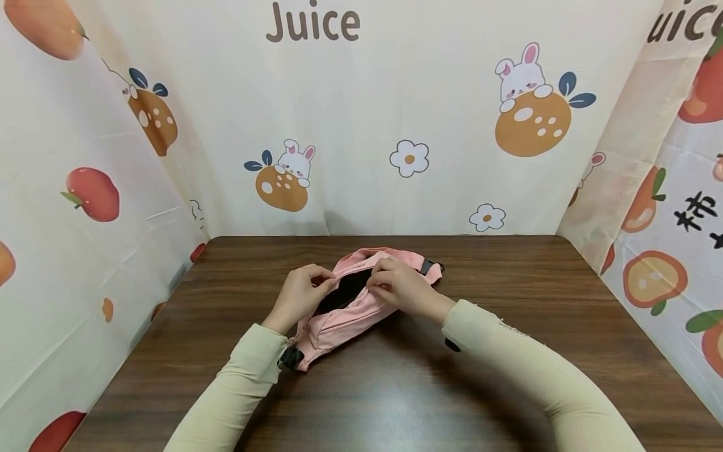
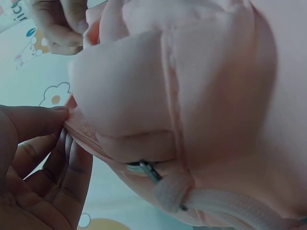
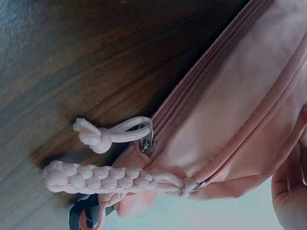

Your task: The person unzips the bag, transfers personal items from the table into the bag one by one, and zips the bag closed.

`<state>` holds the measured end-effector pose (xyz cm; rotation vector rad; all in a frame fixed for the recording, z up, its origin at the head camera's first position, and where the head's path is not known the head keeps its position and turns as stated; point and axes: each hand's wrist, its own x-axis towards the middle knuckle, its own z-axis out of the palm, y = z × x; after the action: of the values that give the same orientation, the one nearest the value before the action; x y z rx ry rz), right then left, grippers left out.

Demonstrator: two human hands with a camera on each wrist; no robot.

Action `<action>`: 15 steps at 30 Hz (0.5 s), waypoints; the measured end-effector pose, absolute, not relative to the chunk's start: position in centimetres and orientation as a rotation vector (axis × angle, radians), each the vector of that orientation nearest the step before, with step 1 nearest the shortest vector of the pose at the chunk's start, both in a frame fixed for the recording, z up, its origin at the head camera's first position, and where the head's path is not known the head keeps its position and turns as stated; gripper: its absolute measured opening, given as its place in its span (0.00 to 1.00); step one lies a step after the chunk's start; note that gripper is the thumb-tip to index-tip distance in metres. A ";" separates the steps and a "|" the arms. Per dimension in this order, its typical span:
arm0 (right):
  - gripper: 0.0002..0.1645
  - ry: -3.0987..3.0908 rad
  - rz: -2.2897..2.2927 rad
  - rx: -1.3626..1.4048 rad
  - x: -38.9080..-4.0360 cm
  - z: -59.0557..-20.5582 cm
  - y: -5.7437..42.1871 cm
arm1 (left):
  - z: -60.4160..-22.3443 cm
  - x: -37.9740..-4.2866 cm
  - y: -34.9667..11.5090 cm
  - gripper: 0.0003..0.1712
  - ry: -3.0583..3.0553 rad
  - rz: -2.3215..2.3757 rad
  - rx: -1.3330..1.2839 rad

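A pink waist bag [image 1: 347,328] lies slantwise on the table, its top opening spread apart over a dark inside [image 1: 346,291]. My left hand [image 1: 300,292] pinches the left side of the opening; in the left wrist view, thumb and fingers hold the fabric edge beside the zip. My right hand [image 1: 405,285] pinches the opening's right side, fingers bent at the rim. A braided pink zip pull [image 3: 103,178] hangs at the bag's end in the right wrist view. Beside it, a knotted cord pull [image 3: 98,138] hangs from a second, closed zip [image 3: 194,88].
The bag's pink strap [image 1: 395,253] loops behind it. One black buckle [image 1: 427,266] sits at the far right end, another black buckle [image 1: 291,358] near the left wrist. The brown wooden table [image 1: 508,276] meets printed curtains [image 1: 361,125] at the back and sides.
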<state>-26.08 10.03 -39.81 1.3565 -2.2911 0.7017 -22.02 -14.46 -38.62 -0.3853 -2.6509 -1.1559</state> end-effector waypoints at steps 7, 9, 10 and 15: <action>0.06 -2.209 0.769 1.328 -26.2 -39.7 10.4 | -38.6 -22.1 -14.5 0.05 -2.638 -1.141 -0.391; 0.06 -2.176 0.778 1.327 -26.2 -39.6 10.5 | -38.7 -22.2 -14.5 0.05 -2.636 -1.143 -0.389; 0.06 -2.157 0.782 1.326 -26.2 -39.6 10.6 | -38.7 -22.2 -14.5 0.05 -2.636 -1.144 -0.391; 0.07 -2.070 0.755 1.337 -26.4 -39.6 10.7 | -38.7 -22.2 -14.5 0.05 -2.648 -1.157 -0.382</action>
<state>-26.42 10.74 -39.60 1.3366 -2.0701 0.7547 -22.17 -14.48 -38.69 -0.3818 -2.6475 -1.1570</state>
